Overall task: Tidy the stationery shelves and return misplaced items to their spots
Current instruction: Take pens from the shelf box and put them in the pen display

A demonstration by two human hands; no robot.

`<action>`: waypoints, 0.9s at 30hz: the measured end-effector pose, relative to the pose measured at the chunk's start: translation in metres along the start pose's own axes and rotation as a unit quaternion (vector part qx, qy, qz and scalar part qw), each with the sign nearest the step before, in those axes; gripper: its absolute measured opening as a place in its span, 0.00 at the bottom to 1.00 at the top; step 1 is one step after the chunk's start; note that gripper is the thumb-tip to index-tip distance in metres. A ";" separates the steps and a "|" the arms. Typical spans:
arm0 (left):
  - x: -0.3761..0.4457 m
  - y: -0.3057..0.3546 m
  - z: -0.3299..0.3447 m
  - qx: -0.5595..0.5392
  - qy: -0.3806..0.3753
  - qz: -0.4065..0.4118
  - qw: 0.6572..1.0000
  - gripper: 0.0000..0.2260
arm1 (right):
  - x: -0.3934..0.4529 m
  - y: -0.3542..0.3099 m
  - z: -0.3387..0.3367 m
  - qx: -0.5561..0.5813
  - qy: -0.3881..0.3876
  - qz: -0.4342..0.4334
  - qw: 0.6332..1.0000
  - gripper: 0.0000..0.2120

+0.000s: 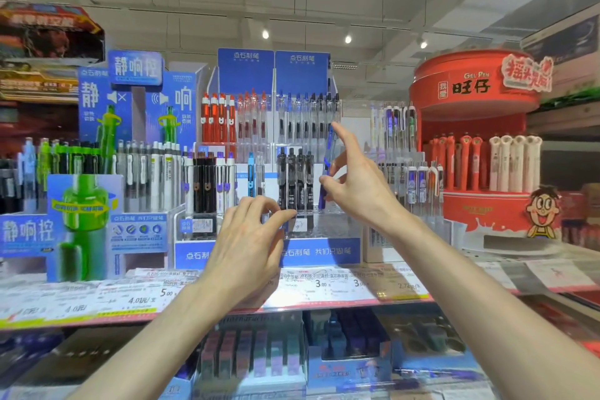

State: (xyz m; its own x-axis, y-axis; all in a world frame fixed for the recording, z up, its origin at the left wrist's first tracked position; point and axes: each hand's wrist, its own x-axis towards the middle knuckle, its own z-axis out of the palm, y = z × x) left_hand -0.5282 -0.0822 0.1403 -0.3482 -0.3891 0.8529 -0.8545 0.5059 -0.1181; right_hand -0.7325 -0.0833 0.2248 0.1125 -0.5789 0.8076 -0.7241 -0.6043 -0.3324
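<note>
A clear tiered pen display [324, 224] with blue header cards stands at the centre of the shelf. My right hand [354, 182] pinches a blue pen [326, 169] upright at the right end of a row of black pens [295, 178], index finger stretched up. My left hand [250, 237] reaches to the foot of that black row with curled fingers; whether it grips anything is hidden. A lone light-blue pen [250, 178] stands left of the black ones. Red and clear pens fill the top tier.
A blue and green pen display [84, 198] stands at the left, and a red round gel-pen stand [480, 153] at the right. Price labels [324, 284] line the shelf edge. Boxes of refills sit on the shelf below [344, 354].
</note>
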 end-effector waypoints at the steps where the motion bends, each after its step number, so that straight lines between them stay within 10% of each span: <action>1: 0.000 0.000 0.001 0.001 0.003 0.000 1.000 0.19 | 0.000 0.000 0.000 -0.004 -0.007 0.001 1.000 0.41; 27: -0.003 0.000 0.001 -0.002 0.002 -0.005 1.000 0.20 | -0.005 -0.011 0.001 -0.026 -0.021 0.060 0.998 0.29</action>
State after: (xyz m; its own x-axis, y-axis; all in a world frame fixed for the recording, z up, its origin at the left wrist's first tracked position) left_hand -0.5271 -0.0820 0.1371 -0.3376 -0.3910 0.8562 -0.8566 0.5048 -0.1072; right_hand -0.7242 -0.0746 0.2243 0.0501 -0.6689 0.7417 -0.7685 -0.5001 -0.3991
